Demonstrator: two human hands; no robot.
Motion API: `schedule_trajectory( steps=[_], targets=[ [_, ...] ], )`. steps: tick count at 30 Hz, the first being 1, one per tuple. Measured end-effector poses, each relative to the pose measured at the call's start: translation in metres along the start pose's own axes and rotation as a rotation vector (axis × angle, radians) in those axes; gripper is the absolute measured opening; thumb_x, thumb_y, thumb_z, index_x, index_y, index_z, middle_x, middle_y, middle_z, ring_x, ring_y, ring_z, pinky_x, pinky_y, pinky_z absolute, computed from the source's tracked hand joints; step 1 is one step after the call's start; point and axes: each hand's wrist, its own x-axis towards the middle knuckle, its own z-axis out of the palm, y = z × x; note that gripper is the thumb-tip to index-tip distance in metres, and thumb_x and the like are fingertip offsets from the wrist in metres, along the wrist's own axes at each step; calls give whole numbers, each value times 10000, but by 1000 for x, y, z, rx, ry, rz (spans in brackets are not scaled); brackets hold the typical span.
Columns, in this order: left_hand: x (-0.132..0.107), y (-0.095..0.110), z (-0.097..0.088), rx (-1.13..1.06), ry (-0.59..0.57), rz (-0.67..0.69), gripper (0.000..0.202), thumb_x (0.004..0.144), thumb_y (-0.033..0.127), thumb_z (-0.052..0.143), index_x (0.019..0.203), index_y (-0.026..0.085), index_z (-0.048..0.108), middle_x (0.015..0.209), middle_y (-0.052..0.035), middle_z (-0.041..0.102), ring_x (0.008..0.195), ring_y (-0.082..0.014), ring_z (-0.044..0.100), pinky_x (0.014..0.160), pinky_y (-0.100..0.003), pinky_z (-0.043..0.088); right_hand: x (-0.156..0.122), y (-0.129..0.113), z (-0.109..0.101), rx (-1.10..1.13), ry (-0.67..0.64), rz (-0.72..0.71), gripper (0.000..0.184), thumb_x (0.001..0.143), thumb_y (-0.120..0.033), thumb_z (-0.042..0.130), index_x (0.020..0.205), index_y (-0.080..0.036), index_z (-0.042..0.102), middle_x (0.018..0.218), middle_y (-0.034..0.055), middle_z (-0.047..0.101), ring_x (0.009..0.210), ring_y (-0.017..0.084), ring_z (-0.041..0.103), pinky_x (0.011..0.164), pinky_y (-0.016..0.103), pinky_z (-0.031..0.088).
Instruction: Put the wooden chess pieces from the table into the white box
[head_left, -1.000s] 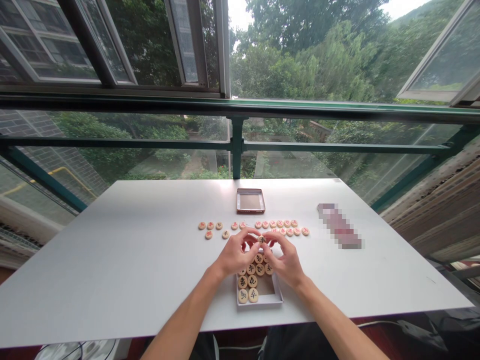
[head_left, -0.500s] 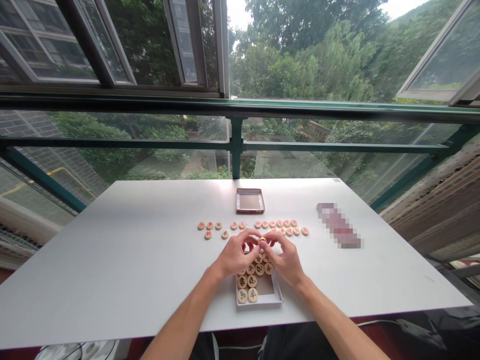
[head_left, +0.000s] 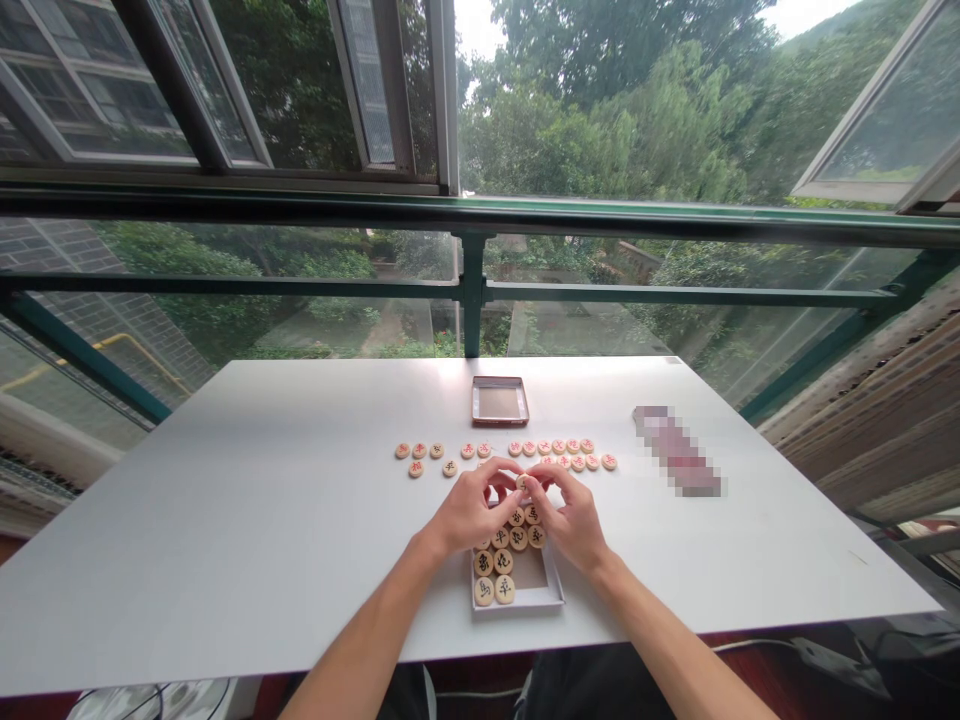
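My left hand [head_left: 472, 510] and my right hand [head_left: 568, 515] meet over the far end of a white box [head_left: 556, 585]. Between their fingertips is a round wooden Chinese chess piece [head_left: 522, 482], pinched from both sides and tilted so part of its face shows. Black-marked Chinese chess pieces [head_left: 503, 562] lie face up in the box, side by side, with bare cardboard at its near right. My hands cover the box's far edge and some pieces there.
Beyond my hands, mostly red-marked pieces [head_left: 559, 447] lie in two loose rows on the white table [head_left: 262, 540]. A shallow box lid [head_left: 500, 402] sits farther back. At right is a pixelated reddish item [head_left: 679, 450]. A green railing [head_left: 472, 300] runs behind the table.
The held Chinese chess piece has turned slightly between the fingertips, showing more of its face. Both hands stay almost in place, and the pieces in the box have not moved.
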Motion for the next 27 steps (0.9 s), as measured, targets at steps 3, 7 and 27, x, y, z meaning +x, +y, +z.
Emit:
schedule_trajectory(
  steps=[3,7,27],
  targets=[
    [0,-1,0,10,1,-5,224,907,311,607,1113,222,598,868,-22,748,743,-150,678,584,-237,445,0,0,0,3,5,2,117,956,-304,586,995,-219,657,885,35,696,777,188,636,746,339,542],
    [0,-1,0,13,3,-10,236,902,312,609,1119,219,597,880,-26,750,736,-148,672,585,-241,444,0,-1,0,9,5,-5,120,953,-301,584,1002,-215,652,891,39,696,786,189,640,749,340,545],
    [-1,-4,-7,410,2,153,113,896,240,582,912,231,693,860,-28,723,724,-177,610,685,-297,491,-36,-14,-25,-83,-36,87,152,968,-289,533,1042,-229,651,977,58,684,923,227,650,830,357,536]
  ],
)
